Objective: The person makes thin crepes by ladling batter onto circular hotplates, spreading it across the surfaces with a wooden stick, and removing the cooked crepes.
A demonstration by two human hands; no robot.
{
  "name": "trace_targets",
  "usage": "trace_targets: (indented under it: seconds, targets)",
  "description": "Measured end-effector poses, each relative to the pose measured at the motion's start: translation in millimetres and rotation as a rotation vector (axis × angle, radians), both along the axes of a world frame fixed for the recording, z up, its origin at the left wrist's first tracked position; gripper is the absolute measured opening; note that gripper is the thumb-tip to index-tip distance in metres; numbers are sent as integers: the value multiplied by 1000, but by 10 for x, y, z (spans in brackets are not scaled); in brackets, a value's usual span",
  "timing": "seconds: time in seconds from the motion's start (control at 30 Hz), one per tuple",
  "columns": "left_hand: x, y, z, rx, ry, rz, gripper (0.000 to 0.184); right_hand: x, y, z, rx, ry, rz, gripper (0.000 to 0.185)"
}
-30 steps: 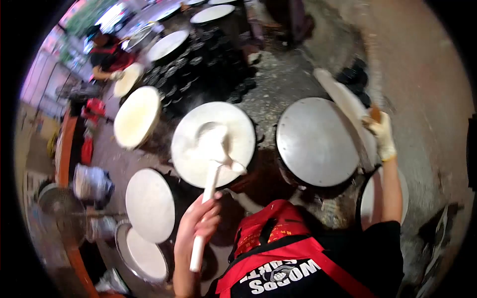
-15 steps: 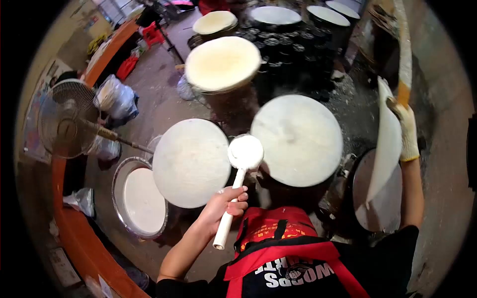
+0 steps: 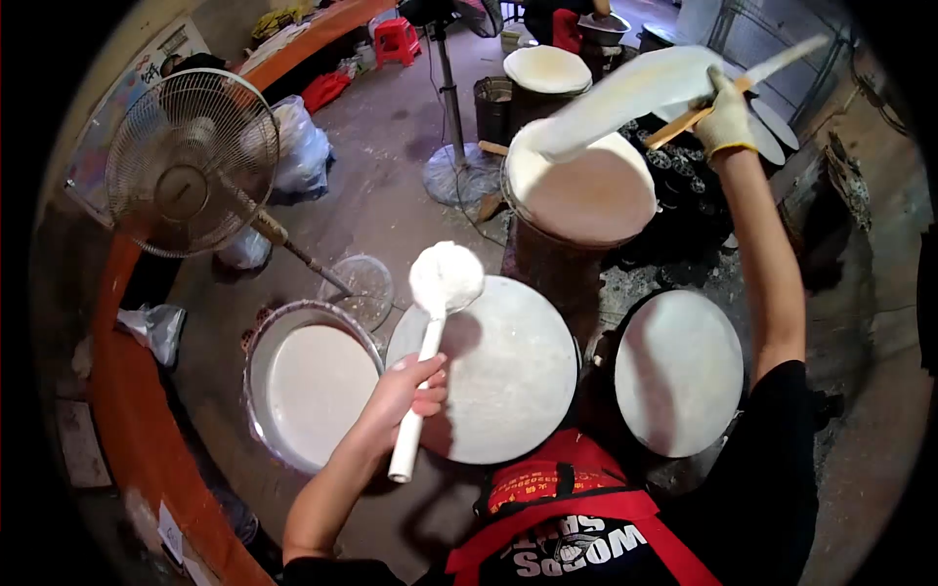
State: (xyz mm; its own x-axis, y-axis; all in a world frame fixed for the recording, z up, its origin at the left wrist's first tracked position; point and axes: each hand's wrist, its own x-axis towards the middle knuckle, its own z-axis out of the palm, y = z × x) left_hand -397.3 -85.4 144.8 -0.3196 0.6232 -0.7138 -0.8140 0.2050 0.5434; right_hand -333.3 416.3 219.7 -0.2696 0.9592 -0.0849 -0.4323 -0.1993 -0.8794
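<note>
My left hand (image 3: 405, 396) is closed round the handle of a ladle (image 3: 447, 278), whose white-coated bowl hovers over the edge of a round flat griddle (image 3: 513, 376). Stretched far forward, my gloved right hand (image 3: 725, 117) grips a thin white pancake sheet (image 3: 635, 88) and a flat wooden stick (image 3: 757, 73). The sheet droops to the left over a round stack of pale sheets (image 3: 596, 195), its far end at the stack's rim. To the left of the ladle stands a pot of white batter (image 3: 322, 391). A second griddle (image 3: 679, 376) lies below my right forearm.
A standing fan (image 3: 186, 186) and an orange counter (image 3: 137, 420) line the left side. Another fan's pole (image 3: 449, 93) rises behind the stack. Another pale round stack (image 3: 547, 70) stands farther back, near black perforated cylinders (image 3: 674, 181). A person (image 3: 562, 24) is at the back.
My right hand has carried the sheet from above the right griddle, forward and left, over the stack. The view has shifted. My left hand still holds the ladle.
</note>
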Motion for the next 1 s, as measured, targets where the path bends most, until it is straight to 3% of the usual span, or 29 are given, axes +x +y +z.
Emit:
trace_targets:
  seconds: [0.13, 0.17, 0.2, 0.27, 0.33, 0.37, 0.43, 0.5, 0.53, 0.57, 0.67, 0.77, 0.8, 0.93, 1.0]
  targets:
    - [-210, -158, -18, 31, -45, 60, 10, -156, 69, -1022, -101, 4, -5, 30]
    - [-255, -184, -16, 41, -55, 70, 8, -149, 358, -1576, 1, -162, 13, 28]
    - [-283, -214, -8, 45, -63, 85, 7, -220, 347, -1937, -103, -144, -71, 29]
    - [-307, -212, 6, 59, -74, 112, 14, -209, 363, -2688, -224, -368, -228, 33]
    - [-338, -208, 57, 62, -89, 122, 19, -110, 155, -3205, -115, -687, -350, 47]
    - [-350, -193, 87, 66, -97, 118, 20, -100, 60, -3371, -122, -674, -415, 43]
    - [-346, -154, 123, 64, -118, 119, 21, -100, -142, -3438, -116, -672, -477, 36]
    - [-285, -69, 197, 42, -107, 99, 21, -107, -382, -3088, -108, -720, -431, 32]
    - [-249, -25, 211, 31, -101, 89, 22, -112, -154, -3442, -71, -700, -431, 31]
    - [-244, -1, 196, 61, -130, 34, 12, -98, -191, -3376, -54, -749, -408, 31]
    - [-87, 251, 262, 43, -114, -19, 22, 9, -633, -2651, -66, -747, -244, 33]
    - [160, 587, 375, 16, -103, -161, 21, 358, -523, -3145, -185, -596, -134, 22]
    - [277, 713, 422, 6, -87, -228, 22, 610, -749, -2835, -283, -401, -76, 20]
    - [925, 1196, 500, 12, -72, -507, 22, 2425, -1189, -2766, -350, -43, 198, 28]
    - [1304, 1447, 503, 38, -134, -659, 21, 3511, -1647, -2370, -467, -250, 86, 32]
